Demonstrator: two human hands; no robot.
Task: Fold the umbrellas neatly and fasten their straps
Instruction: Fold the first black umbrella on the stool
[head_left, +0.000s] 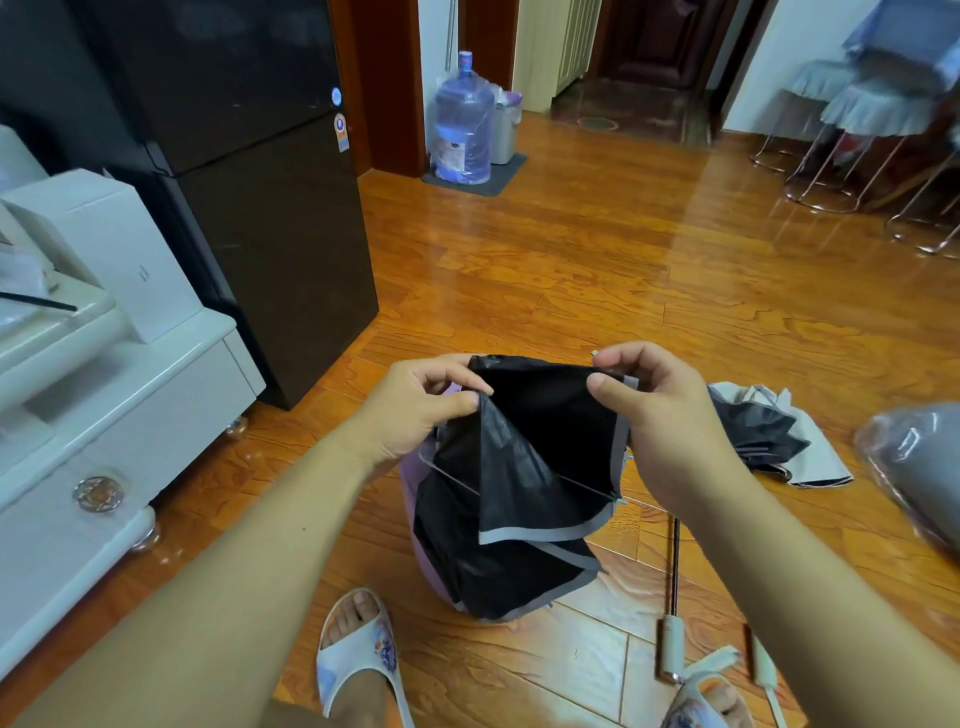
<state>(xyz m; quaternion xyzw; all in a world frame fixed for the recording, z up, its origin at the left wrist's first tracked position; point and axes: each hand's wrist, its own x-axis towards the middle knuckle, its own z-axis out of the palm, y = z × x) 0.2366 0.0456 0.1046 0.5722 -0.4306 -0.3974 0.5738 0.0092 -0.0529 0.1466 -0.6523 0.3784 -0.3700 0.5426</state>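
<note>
A collapsed umbrella (519, 499) with black lining, grey trim and a purple outer side hangs between my hands above the floor. My left hand (415, 410) pinches the upper left edge of one black panel. My right hand (660, 415) pinches the same panel's upper right edge by a rib tip, so the panel is stretched flat. Thin metal ribs show across the cloth. A second umbrella (779, 441), dark with a pale outer side, lies loosely on the floor at the right, its shaft and pale handle (667, 649) pointing toward me.
A white cabinet (119, 415) and a black fridge (234, 182) stand at the left. A water jug (464, 122) stands by the far doorway, chairs (857, 130) at the far right. A plastic-wrapped grey bundle (914, 462) lies at the right edge. My sandalled feet (358, 654) rest on the wooden floor.
</note>
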